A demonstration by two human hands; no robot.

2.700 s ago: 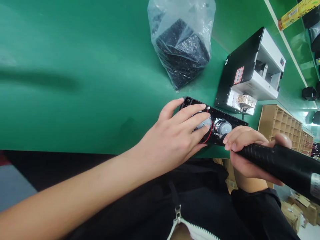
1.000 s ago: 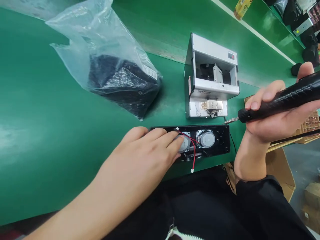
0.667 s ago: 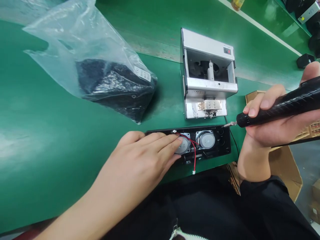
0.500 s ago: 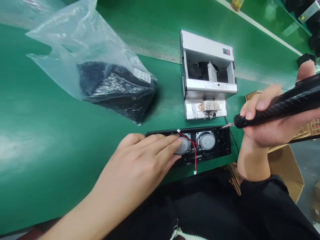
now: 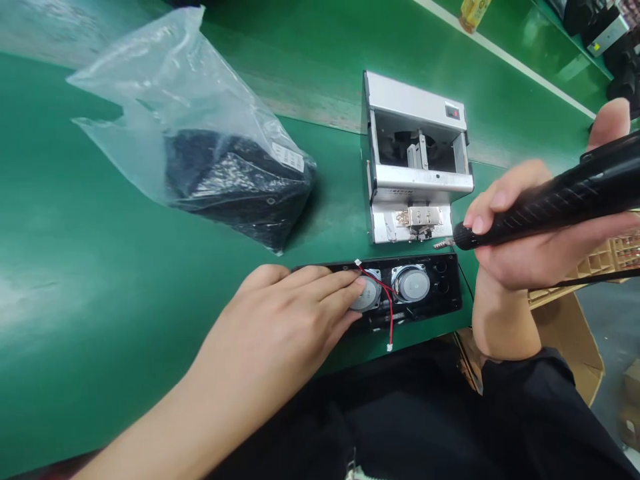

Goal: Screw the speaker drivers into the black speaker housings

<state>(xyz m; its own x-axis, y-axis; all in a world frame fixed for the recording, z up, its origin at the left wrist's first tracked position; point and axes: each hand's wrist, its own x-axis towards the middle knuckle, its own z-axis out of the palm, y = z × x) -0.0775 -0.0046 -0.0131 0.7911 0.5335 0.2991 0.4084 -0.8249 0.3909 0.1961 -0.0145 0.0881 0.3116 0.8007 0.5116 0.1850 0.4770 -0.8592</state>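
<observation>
A long black speaker housing [image 5: 433,310] lies on the green bench, with two round grey speakers in it. My left hand [image 5: 295,310] grips its left part, fingers laid across the left speaker [image 5: 369,293] and hiding that end. The right speaker [image 5: 414,285] is uncovered. Red wires [image 5: 390,313] with white end plugs run across the housing. My right hand [image 5: 530,227] is wrapped around a black electric screwdriver [image 5: 545,197]. Its bit points left, just above the housing's right end and beside the front of a silver screw feeder [image 5: 410,177]. Whether a screw sits on the bit, I cannot tell.
A clear plastic bag [image 5: 220,147] with dark contents and a white label lies left of the feeder. To the right are a compartmented tray [image 5: 595,263] and an open cardboard box [image 5: 565,333]. A yellow bottle [image 5: 473,13] stands at the back.
The screwdriver has moved left and slightly up, its bit shifting from the housing's right end toward the feeder's front. A part inside the feeder has shifted. My left hand stays on the housing.
</observation>
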